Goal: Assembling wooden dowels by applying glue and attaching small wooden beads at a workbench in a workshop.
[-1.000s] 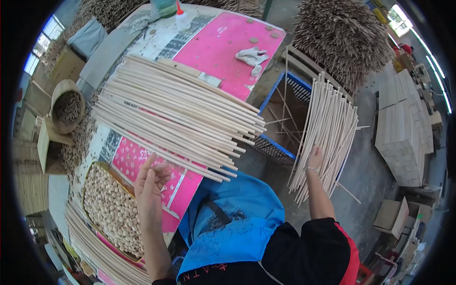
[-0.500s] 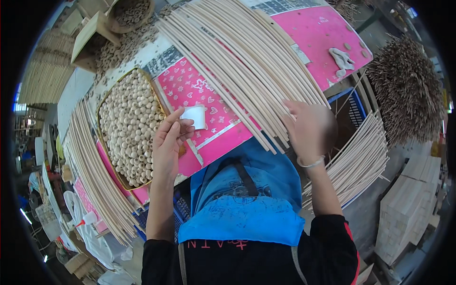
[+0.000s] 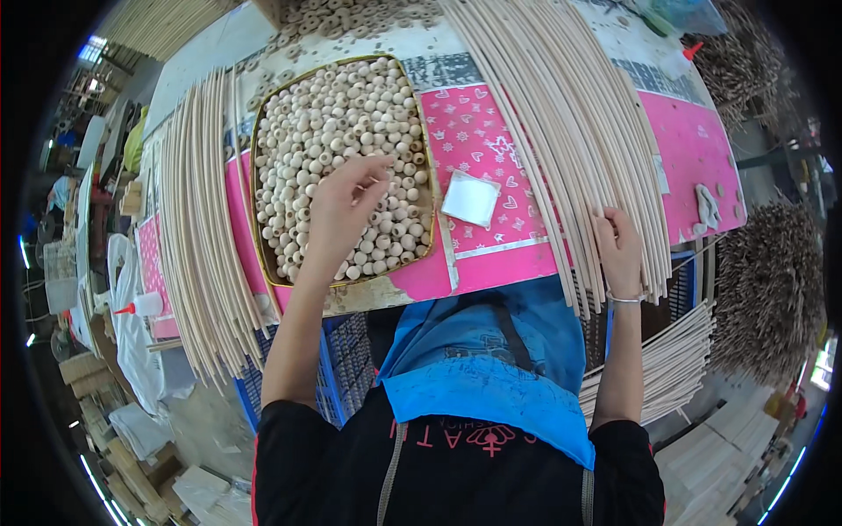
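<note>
My left hand (image 3: 344,210) is over a shallow yellow-rimmed tray (image 3: 254,188) heaped with round, drilled wooden beads (image 3: 307,140). Its fingers are bent, with a gap between thumb and forefinger, and no bead shows clearly between them. On the right, my right hand (image 3: 621,254) rests at the near part of a row of long, thin wooden sticks (image 3: 561,131). Thumb and forefinger close around one stick there; the other fingers curl over its neighbours. Between the hands, a small square dish (image 3: 472,199) with a white surface sits on the pink patterned covering (image 3: 491,263).
Another row of sticks (image 3: 206,228) lies left of the tray, overhanging the table edge. Wooden rings (image 3: 351,19) are scattered at the back. A white cloth (image 3: 707,207) lies at right. Stick bundles (image 3: 772,289) stand beyond, and a blue crate (image 3: 338,368) is below the table.
My view has turned and shifted. My left hand has gone from beside the white dish to above the beads. My right hand's fingers have curled onto the near ends of the sticks.
</note>
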Action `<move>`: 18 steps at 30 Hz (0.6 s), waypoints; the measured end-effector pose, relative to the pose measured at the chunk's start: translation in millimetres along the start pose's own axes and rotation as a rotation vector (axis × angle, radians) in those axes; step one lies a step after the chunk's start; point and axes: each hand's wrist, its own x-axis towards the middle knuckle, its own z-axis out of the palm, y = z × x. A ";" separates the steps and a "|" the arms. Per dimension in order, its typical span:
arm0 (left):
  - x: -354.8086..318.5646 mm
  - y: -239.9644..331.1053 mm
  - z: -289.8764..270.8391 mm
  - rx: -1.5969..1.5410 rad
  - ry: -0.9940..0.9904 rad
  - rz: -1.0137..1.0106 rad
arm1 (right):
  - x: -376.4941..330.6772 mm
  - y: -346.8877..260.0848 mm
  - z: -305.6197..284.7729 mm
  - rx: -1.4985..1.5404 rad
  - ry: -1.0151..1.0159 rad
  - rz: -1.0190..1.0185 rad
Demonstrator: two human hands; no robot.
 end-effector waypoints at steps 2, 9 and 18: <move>7.2 -6.8 2.9 0.372 -0.041 0.192 | -2.9 -32.8 -0.3 0.381 0.002 0.000; 31.4 -21.6 32.2 0.918 -0.066 0.330 | 20.5 -134.2 23.1 0.319 -0.168 -0.411; 14.2 -8.8 30.4 0.622 0.040 0.266 | 30.6 -158.9 76.9 0.149 -0.171 -0.518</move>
